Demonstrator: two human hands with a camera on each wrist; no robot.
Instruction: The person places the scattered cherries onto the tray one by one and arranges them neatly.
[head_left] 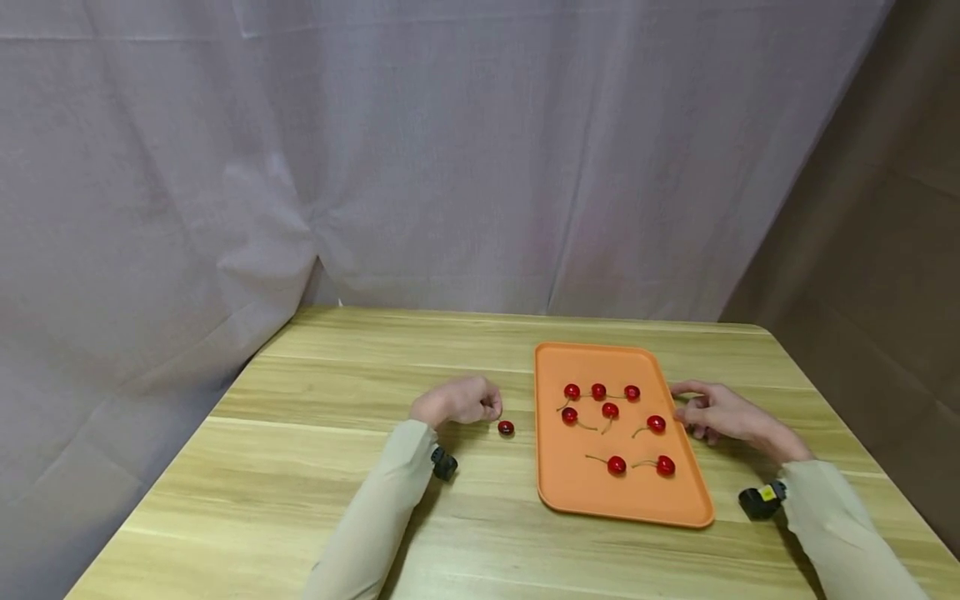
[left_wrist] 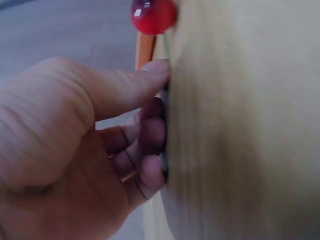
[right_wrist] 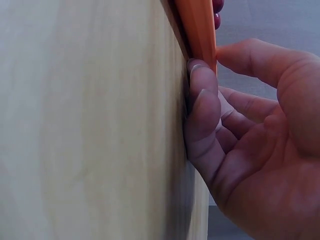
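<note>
An orange tray [head_left: 622,500] lies on the wooden table [head_left: 300,467] and holds several red cherries [head_left: 610,410] with stems. One loose cherry [head_left: 506,427] sits on the table just left of the tray, and shows again as the loose cherry [left_wrist: 152,15] in the left wrist view. My left hand [head_left: 459,402] rests on the table beside it, fingers loosely curled, holding nothing; the left hand [left_wrist: 100,150] has its fingertips on the wood. My right hand [head_left: 716,414] rests at the tray's right edge; the right hand [right_wrist: 250,125] lies relaxed, fingertips by the tray rim [right_wrist: 197,25].
A pale curtain [head_left: 375,167] hangs behind and to the left of the table. A darker wall panel [head_left: 862,250] stands at the right. Small black cameras [head_left: 444,463] sit on both wrists. The table's right edge runs close to my right forearm.
</note>
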